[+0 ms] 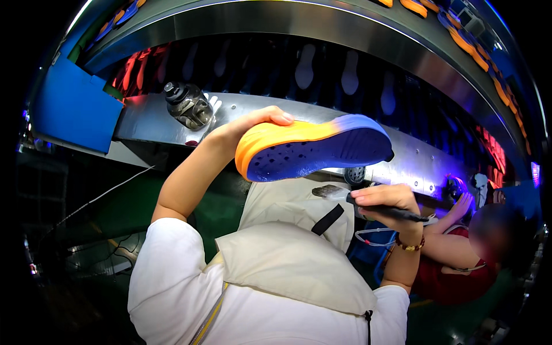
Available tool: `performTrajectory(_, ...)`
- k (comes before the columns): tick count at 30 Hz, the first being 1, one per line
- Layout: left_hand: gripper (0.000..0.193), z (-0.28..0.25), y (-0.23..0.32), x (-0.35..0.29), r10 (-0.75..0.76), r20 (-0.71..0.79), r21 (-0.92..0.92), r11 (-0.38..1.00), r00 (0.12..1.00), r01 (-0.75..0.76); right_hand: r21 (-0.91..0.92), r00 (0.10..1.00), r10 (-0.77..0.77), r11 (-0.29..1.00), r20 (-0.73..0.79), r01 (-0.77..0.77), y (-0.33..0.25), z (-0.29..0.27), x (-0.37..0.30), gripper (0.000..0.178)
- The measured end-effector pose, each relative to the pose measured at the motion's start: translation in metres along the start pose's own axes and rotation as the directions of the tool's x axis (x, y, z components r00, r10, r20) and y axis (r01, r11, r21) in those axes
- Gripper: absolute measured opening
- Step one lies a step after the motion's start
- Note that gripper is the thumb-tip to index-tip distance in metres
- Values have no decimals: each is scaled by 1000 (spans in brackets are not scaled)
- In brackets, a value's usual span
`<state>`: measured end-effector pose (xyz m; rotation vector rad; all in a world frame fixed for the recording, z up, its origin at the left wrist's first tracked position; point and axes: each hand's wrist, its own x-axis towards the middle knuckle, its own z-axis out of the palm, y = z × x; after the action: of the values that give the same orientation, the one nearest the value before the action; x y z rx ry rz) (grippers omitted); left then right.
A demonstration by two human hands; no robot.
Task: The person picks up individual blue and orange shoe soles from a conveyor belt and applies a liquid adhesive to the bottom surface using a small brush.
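Observation:
A shoe sole point(322, 150), orange at one end and blue at the other, is gripped by my left hand point(253, 123) along its orange edge. Its blue face with small holes is turned toward me, and a wet sheen shows on part of it. My right hand point(391, 201) is closed round the dark handle of a brush point(339, 193). The dark-tipped pale bristles are below the sole and look apart from it. Behind the sole, a round dark container point(355, 175) is partly hidden at the edge of the metal bench point(259, 104).
A dark bottle point(188, 106) stands on the bench at left. Pale soles point(305, 66) hang in the dark rack beyond. Orange and blue soles point(460, 43) lie on the curved conveyor above. A co-worker in red point(454, 276) sits close at right. A blue panel point(77, 103) stands far left.

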<state>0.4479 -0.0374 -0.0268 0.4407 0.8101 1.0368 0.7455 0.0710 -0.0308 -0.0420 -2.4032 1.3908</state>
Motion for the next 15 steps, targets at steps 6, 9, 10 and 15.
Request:
performTrajectory(6,35,-11,6,-3,15,128,-130,991,992,1,-14,972,39,999,-233,-43,10,3,3,25)
performTrajectory(9,41,-26,-5,11,145,151,-205,972,978,-112,-107,997,14,994,-72,-21,-11,8,1,24)
performTrajectory(10,46,-33,-14,22,260,188,-335,923,947,-187,-36,984,-60,998,-168,55,-18,12,4,24)
performTrajectory(15,88,-10,-53,75,441,219,-453,836,870,-309,18,879,70,997,-471,-70,2,30,23,18)
